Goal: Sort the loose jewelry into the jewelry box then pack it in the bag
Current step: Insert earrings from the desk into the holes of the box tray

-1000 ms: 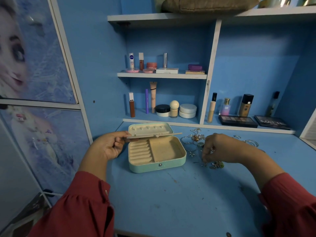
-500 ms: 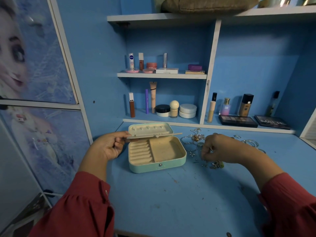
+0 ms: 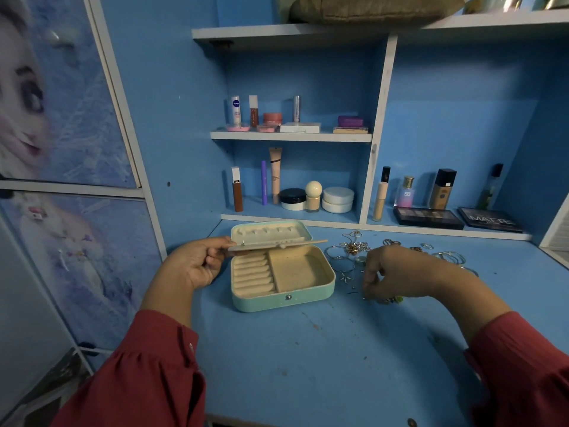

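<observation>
Up on the shelves, a white tube (image 3: 236,110) is reading "NIVEA", a small perfume bottle (image 3: 407,192) is showing "SB", and a dark eyeshadow palette (image 3: 489,219) is showing "MATTE". The mint-green jewelry box (image 3: 281,266) is sitting open near the desk's (image 3: 308,349) back edge, just below the shelf unit, its cream lining looking soft, with padded ring rolls on its left side and a plain square compartment on the right. The left hand (image 3: 197,266) is pinching a thin flat divider panel (image 3: 277,244), holding it level above the box. The loose jewelry (image 3: 349,252), silver hoops and chains, is lying scattered just right of the box. The right hand (image 3: 391,272) is hanging over it, fingertips curling down into the pieces; what they are gripping, I cannot tell.
</observation>
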Tool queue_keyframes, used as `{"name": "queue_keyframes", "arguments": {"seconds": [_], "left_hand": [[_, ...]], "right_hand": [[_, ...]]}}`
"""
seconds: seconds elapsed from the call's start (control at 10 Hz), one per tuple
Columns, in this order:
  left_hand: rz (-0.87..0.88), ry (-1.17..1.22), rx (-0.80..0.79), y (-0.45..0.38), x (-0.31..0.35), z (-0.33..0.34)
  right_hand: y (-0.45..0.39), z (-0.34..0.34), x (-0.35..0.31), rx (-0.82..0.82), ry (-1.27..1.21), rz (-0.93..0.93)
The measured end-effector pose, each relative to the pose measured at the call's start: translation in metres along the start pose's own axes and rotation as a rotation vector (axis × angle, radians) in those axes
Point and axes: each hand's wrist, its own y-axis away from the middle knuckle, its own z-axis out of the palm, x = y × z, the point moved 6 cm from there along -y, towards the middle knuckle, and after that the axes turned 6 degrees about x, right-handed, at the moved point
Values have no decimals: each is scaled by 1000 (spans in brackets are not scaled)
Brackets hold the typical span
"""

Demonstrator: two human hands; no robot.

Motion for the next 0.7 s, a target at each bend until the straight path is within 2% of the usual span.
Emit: {"name": "queue_keyframes", "arguments": {"seconds": [0.3, 0.7], "left_hand": [[-7, 0, -2, 1, 0, 0], [-11, 0, -9, 0, 0, 0]], "right_hand": [[-2, -4, 4, 79, -51, -30], [-3, -4, 8, 82, -113, -5]]}}
